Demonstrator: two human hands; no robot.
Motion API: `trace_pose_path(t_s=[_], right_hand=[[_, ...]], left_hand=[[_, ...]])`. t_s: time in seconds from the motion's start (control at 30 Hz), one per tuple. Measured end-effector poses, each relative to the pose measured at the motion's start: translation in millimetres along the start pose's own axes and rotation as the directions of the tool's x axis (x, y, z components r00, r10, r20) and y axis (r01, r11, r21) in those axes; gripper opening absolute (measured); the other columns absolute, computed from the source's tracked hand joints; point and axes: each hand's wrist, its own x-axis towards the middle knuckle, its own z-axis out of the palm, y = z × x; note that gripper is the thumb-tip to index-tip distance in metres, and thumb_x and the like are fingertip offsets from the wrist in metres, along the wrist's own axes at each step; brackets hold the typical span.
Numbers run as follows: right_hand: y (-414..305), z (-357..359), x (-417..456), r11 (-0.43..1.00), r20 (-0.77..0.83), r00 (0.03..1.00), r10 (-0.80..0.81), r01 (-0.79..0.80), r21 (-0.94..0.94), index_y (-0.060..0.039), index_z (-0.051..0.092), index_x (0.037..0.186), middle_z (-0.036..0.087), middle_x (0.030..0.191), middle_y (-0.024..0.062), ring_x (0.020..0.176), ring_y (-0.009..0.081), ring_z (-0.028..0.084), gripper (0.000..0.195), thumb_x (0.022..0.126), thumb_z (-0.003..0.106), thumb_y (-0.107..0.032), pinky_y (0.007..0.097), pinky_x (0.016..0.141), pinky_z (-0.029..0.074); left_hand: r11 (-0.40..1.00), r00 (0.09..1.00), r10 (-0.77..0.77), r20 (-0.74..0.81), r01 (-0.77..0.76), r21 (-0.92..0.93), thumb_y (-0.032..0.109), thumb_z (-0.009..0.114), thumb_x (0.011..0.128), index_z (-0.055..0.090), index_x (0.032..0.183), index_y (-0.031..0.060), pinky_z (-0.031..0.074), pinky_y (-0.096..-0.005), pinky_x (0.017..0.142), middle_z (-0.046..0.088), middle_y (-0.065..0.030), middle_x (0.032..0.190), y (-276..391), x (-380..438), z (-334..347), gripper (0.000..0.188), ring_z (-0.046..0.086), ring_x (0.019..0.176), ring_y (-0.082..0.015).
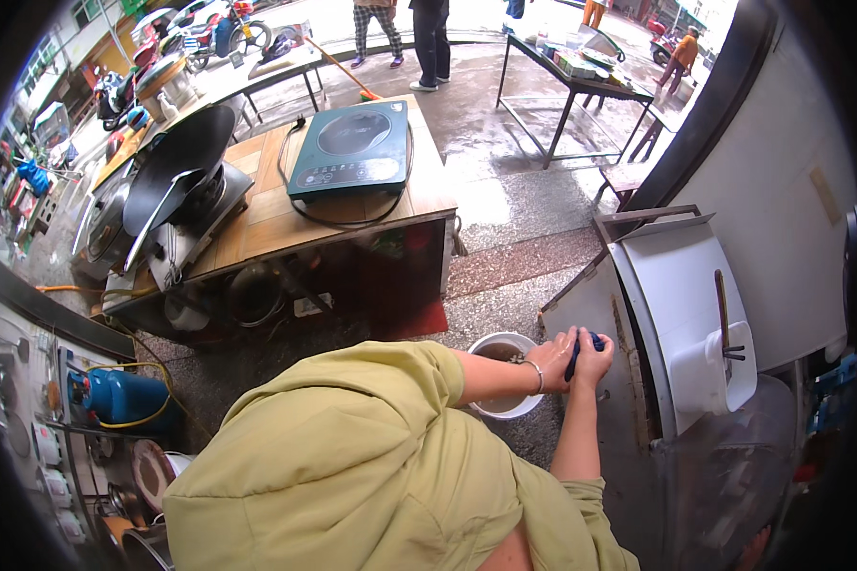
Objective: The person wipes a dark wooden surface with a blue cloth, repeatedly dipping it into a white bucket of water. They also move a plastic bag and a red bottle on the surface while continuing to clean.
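My left hand [551, 359], with a silver-coloured bracelet at its wrist, grips one side of a bunched dark blue cloth [578, 357]. My right hand [595, 359] clasps the same cloth from the other side, so most of it is hidden between my fingers. Both hands look wet and are close together over the right rim of a white bucket [480, 347]. Murky brownish water [501, 404] fills part of the bucket, with some whitish foam or bits near my left hand.
A tiled-top counter [257, 168] carries a green induction cooker [350, 146] and a black wok [178, 157]. At right, a white panel [668, 264] stands beside a white plastic container [710, 371]. A blue gas cylinder [128, 396] sits at left. People stand outside.
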Motion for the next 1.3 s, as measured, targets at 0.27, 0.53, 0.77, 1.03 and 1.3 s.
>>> trace_pose_path(t_s=[0.27, 0.53, 0.77, 1.03, 1.3], right_hand=[[-38.2, -76.5, 0.0, 0.694, 0.736, 0.670, -0.096, -0.485, 0.532, -0.0097, 0.014, 0.142, 0.040, 0.129, 0.0133, 0.115, 0.0228, 0.044, 0.093, 0.072, 0.070, -0.034, 0.0347, 0.093, 0.034], [-77.0, -75.8, 7.6, 0.522, 0.725, 0.564, -0.394, -0.512, 0.682, -0.0082, 0.045, 0.114, 0.045, 0.115, 0.0172, 0.103, 0.0289, 0.052, 0.069, 0.056, 0.077, -0.024, 0.0392, 0.090, 0.045], [-95.4, -89.4, 9.4, 0.515, 0.746, 0.619, -0.244, -0.569, 0.641, -0.0098, 0.050, 0.086, 0.050, 0.094, 0.0108, 0.087, 0.0226, 0.054, 0.033, 0.062, 0.072, -0.017, 0.0339, 0.079, 0.046], [-101.1, -80.7, 21.4, 0.949, 0.792, 0.599, -0.118, -0.165, 0.267, -0.0096, 0.054, 0.068, 0.051, 0.073, -0.0022, 0.068, 0.0084, 0.050, 0.029, 0.056, 0.080, -0.014, 0.0219, 0.061, 0.042], [-56.7, -30.8, 10.9, 0.969, 0.501, 0.833, -0.235, 0.242, 0.054, -0.0038, 0.055, 0.063, 0.055, 0.062, 0.0060, 0.058, 0.0131, 0.054, 0.017, 0.060, 0.068, -0.014, 0.0283, 0.056, 0.045]], left_hand=[[0.491, 0.832, -0.139, 0.537, 0.529, -0.692, 0.058, 0.063, 0.068, 0.061, 0.087, 0.0070, 0.044, -0.0244, 0.040, 0.061, -0.0061, 0.068, -7.2, 12.3, -62.2, 0.054, 0.060, 0.051, -0.0166], [0.208, 0.560, 0.201, 0.804, 0.777, -0.593, 0.070, 0.051, 0.071, 0.054, 0.099, 0.0096, 0.037, -0.0211, 0.032, 0.060, -0.0095, 0.072, 27.3, -0.8, -72.5, 0.066, 0.058, 0.047, -0.0180], [0.236, 0.565, 0.301, 0.768, 0.736, -0.634, 0.057, 0.061, 0.075, 0.051, 0.101, 0.0056, 0.041, -0.0231, 0.040, 0.057, -0.0073, 0.076, 37.8, -10.4, -84.7, 0.059, 0.056, 0.053, -0.0157], [0.647, 0.795, 0.069, 0.603, 0.424, -0.634, 0.028, 0.078, 0.065, 0.055, 0.095, 0.0069, 0.046, -0.0249, 0.048, 0.056, -0.0011, 0.077, 31.7, -0.7, -61.2, 0.043, 0.055, 0.061, -0.0103], [0.827, 0.910, -0.145, 0.388, 0.327, -0.458, 0.031, 0.079, 0.056, 0.052, 0.102, 0.0055, 0.046, -0.0271, 0.050, 0.059, -0.0054, 0.078, 25.5, -3.1, -45.1, 0.060, 0.057, 0.062, -0.0119]])
